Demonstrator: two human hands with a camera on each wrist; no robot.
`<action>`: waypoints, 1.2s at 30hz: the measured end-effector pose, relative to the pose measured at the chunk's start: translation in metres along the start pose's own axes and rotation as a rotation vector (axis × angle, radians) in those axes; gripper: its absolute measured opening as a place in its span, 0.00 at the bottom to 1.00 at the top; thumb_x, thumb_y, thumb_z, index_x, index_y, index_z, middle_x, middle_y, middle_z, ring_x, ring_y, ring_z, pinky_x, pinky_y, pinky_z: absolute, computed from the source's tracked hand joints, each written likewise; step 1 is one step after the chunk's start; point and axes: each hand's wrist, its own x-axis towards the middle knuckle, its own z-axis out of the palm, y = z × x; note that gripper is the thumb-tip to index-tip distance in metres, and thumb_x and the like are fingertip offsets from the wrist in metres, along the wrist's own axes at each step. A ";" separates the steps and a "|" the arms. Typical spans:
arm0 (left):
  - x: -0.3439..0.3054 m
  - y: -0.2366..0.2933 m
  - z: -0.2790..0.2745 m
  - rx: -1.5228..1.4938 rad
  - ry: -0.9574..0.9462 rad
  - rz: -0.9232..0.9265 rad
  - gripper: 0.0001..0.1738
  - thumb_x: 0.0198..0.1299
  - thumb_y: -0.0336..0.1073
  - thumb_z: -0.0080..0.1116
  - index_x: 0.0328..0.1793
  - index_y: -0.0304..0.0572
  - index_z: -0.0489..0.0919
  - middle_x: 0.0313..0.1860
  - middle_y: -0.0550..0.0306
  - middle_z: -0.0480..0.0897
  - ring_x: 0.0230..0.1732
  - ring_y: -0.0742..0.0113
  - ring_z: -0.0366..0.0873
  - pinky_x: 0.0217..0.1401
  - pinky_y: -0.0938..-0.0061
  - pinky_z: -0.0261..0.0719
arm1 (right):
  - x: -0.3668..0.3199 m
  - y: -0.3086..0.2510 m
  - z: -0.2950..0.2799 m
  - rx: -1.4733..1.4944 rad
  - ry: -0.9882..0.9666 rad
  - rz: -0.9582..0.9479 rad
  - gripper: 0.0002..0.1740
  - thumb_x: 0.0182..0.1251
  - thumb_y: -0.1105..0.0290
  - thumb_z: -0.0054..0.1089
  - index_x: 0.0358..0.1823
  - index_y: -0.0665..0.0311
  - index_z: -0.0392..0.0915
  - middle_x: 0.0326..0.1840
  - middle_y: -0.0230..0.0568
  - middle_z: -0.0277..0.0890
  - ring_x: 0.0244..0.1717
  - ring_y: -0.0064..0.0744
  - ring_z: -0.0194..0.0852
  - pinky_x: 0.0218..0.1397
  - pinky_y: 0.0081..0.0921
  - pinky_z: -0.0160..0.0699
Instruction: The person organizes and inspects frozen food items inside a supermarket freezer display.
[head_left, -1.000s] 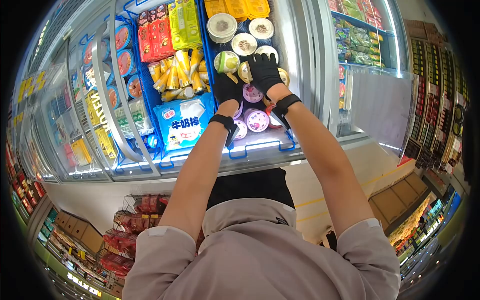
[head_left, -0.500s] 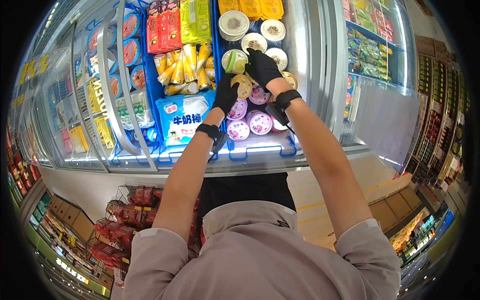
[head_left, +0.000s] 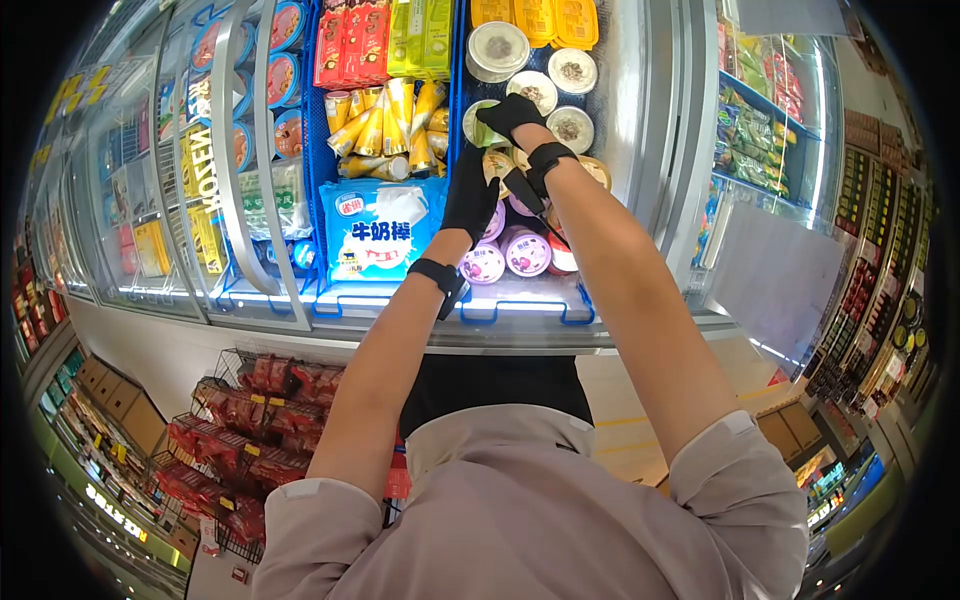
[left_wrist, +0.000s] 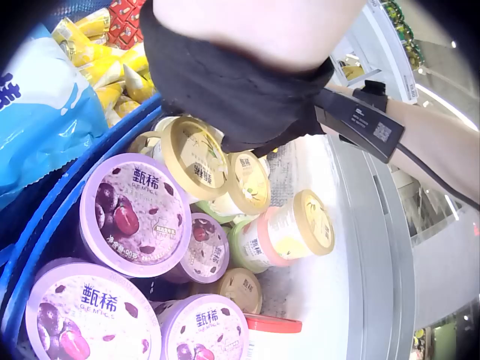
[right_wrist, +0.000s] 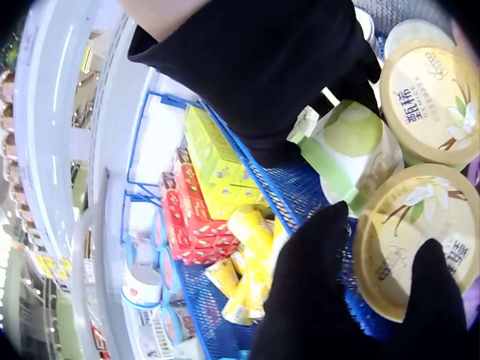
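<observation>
My gloved right hand (head_left: 512,118) grips a green-and-white ice cream cup (right_wrist: 356,146), which stands tilted among the tubs. Closer to me, the left hand (head_left: 472,195) holds a cream-lidded ice cream cup (right_wrist: 420,236), its thumb lying over the lid and the fingers along the side. Another cream-lidded cup (right_wrist: 431,97) sits against both. Purple-lidded cups (left_wrist: 135,214) fill the near end of the blue wire basket. In the left wrist view the left hand's fingers are mostly hidden behind its black glove cuff.
White-lidded tubs (head_left: 498,48) and yellow packs (head_left: 535,20) stand farther back. Across the basket divider lie yellow cones (head_left: 385,125), red boxes (head_left: 350,45) and a blue-and-white bag (head_left: 380,230). The freezer's glass door frame (head_left: 225,150) stands left, its metal rim (head_left: 655,200) right.
The right hand has moved left onto the green-and-white cup, which has tipped over. The left hand has come back from that cup to a cream-lidded one. The head view has shifted slightly.
</observation>
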 end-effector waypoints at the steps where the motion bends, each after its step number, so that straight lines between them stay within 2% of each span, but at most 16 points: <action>1: 0.000 -0.003 -0.002 -0.062 0.031 -0.018 0.28 0.55 0.31 0.59 0.62 0.35 0.66 0.57 0.38 0.71 0.60 0.43 0.68 0.64 0.61 0.67 | -0.002 0.004 -0.003 0.001 -0.007 0.009 0.33 0.55 0.44 0.58 0.47 0.70 0.79 0.47 0.56 0.79 0.49 0.49 0.79 0.51 0.35 0.75; 4: 0.017 0.004 -0.021 -0.283 0.005 -0.086 0.39 0.50 0.33 0.67 0.68 0.35 0.61 0.64 0.43 0.67 0.65 0.50 0.66 0.68 0.64 0.64 | -0.036 0.010 -0.044 0.531 0.057 -0.042 0.38 0.51 0.50 0.65 0.58 0.70 0.70 0.45 0.57 0.79 0.45 0.46 0.80 0.51 0.35 0.76; 8: 0.041 0.034 -0.044 -0.536 -0.138 0.056 0.55 0.44 0.38 0.75 0.74 0.38 0.51 0.70 0.47 0.60 0.69 0.57 0.62 0.69 0.65 0.63 | -0.096 0.024 -0.058 0.803 0.033 0.013 0.31 0.55 0.59 0.62 0.57 0.69 0.70 0.48 0.52 0.78 0.48 0.36 0.78 0.51 0.28 0.74; 11: 0.052 0.063 -0.058 -0.189 -0.291 0.160 0.57 0.40 0.41 0.77 0.73 0.38 0.52 0.69 0.44 0.61 0.69 0.53 0.63 0.68 0.64 0.65 | -0.128 0.028 -0.049 1.084 -0.060 0.044 0.28 0.56 0.69 0.58 0.60 0.68 0.68 0.51 0.49 0.76 0.49 0.34 0.75 0.51 0.25 0.74; 12: 0.052 0.070 -0.057 -0.094 -0.354 0.245 0.56 0.40 0.44 0.75 0.73 0.38 0.54 0.67 0.41 0.63 0.67 0.48 0.63 0.67 0.61 0.66 | -0.132 0.035 -0.035 1.170 -0.010 -0.054 0.28 0.55 0.72 0.58 0.60 0.67 0.67 0.53 0.47 0.74 0.50 0.32 0.74 0.51 0.25 0.74; 15: 0.038 0.085 -0.049 0.138 -0.496 0.346 0.51 0.42 0.45 0.70 0.72 0.42 0.57 0.66 0.38 0.64 0.62 0.42 0.68 0.63 0.57 0.70 | -0.162 0.048 -0.008 1.127 0.004 0.014 0.29 0.55 0.74 0.60 0.60 0.66 0.66 0.54 0.46 0.73 0.55 0.35 0.73 0.55 0.27 0.73; 19: 0.014 0.084 -0.041 0.190 -0.576 0.278 0.48 0.42 0.43 0.70 0.69 0.39 0.59 0.63 0.38 0.67 0.61 0.42 0.68 0.63 0.56 0.70 | -0.189 0.057 0.016 1.042 0.131 -0.035 0.30 0.53 0.74 0.64 0.60 0.66 0.66 0.56 0.47 0.72 0.59 0.40 0.70 0.61 0.29 0.69; 21: 0.008 0.078 -0.043 0.100 -0.529 0.221 0.47 0.41 0.42 0.71 0.68 0.37 0.60 0.61 0.37 0.67 0.61 0.42 0.68 0.63 0.57 0.68 | -0.195 0.055 -0.002 0.794 0.413 -0.141 0.30 0.54 0.73 0.64 0.60 0.67 0.66 0.56 0.48 0.71 0.59 0.43 0.70 0.62 0.31 0.69; 22: 0.003 0.078 -0.047 0.058 -0.451 0.186 0.45 0.41 0.41 0.72 0.65 0.35 0.61 0.58 0.38 0.68 0.58 0.41 0.68 0.63 0.58 0.67 | -0.191 0.057 -0.019 0.450 0.544 -0.223 0.32 0.52 0.73 0.66 0.60 0.67 0.66 0.57 0.50 0.69 0.60 0.46 0.67 0.65 0.37 0.65; 25: -0.011 0.062 -0.049 0.008 -0.261 0.027 0.40 0.42 0.39 0.72 0.61 0.37 0.64 0.54 0.44 0.70 0.57 0.51 0.70 0.59 0.64 0.71 | -0.153 0.045 -0.033 -0.300 0.460 -0.271 0.28 0.60 0.65 0.56 0.63 0.61 0.65 0.61 0.52 0.66 0.65 0.54 0.60 0.72 0.58 0.44; 27: -0.012 0.048 -0.047 0.059 -0.200 0.071 0.41 0.41 0.40 0.73 0.60 0.36 0.64 0.54 0.46 0.69 0.56 0.54 0.71 0.58 0.65 0.72 | -0.116 0.042 -0.015 -0.626 0.373 -0.337 0.25 0.66 0.64 0.46 0.66 0.57 0.64 0.64 0.52 0.64 0.65 0.57 0.60 0.72 0.62 0.40; 28: -0.012 0.048 -0.051 0.051 -0.166 0.000 0.42 0.41 0.41 0.74 0.60 0.36 0.64 0.53 0.46 0.69 0.55 0.54 0.71 0.58 0.65 0.72 | -0.103 0.044 -0.004 -0.718 0.384 -0.368 0.27 0.64 0.66 0.48 0.65 0.57 0.63 0.60 0.44 0.68 0.62 0.46 0.64 0.69 0.60 0.47; 29: -0.013 0.047 -0.055 0.043 -0.131 -0.070 0.42 0.40 0.41 0.74 0.60 0.36 0.64 0.53 0.45 0.69 0.55 0.54 0.71 0.58 0.65 0.72 | -0.085 0.055 0.013 -0.683 0.405 -0.382 0.23 0.65 0.68 0.47 0.62 0.58 0.66 0.55 0.43 0.72 0.56 0.42 0.71 0.68 0.59 0.51; 31: -0.009 0.036 -0.061 0.025 -0.103 -0.081 0.42 0.40 0.42 0.75 0.60 0.36 0.65 0.53 0.46 0.69 0.55 0.54 0.71 0.57 0.65 0.73 | -0.075 0.045 -0.002 -0.524 0.091 -0.201 0.18 0.65 0.69 0.47 0.57 0.60 0.69 0.48 0.41 0.77 0.48 0.39 0.77 0.64 0.59 0.55; 32: -0.006 0.032 -0.062 0.021 -0.083 -0.075 0.42 0.40 0.42 0.75 0.60 0.36 0.65 0.53 0.47 0.69 0.54 0.55 0.71 0.57 0.65 0.73 | -0.078 0.050 -0.003 -0.546 0.193 -0.301 0.17 0.62 0.70 0.52 0.53 0.60 0.70 0.43 0.39 0.79 0.43 0.39 0.80 0.61 0.58 0.59; 36: 0.011 0.022 -0.067 0.001 -0.046 -0.067 0.42 0.39 0.43 0.75 0.59 0.35 0.66 0.52 0.46 0.70 0.53 0.53 0.71 0.56 0.63 0.73 | -0.089 0.053 -0.007 -0.604 0.244 -0.307 0.10 0.62 0.68 0.53 0.45 0.56 0.75 0.41 0.35 0.78 0.46 0.32 0.78 0.63 0.60 0.57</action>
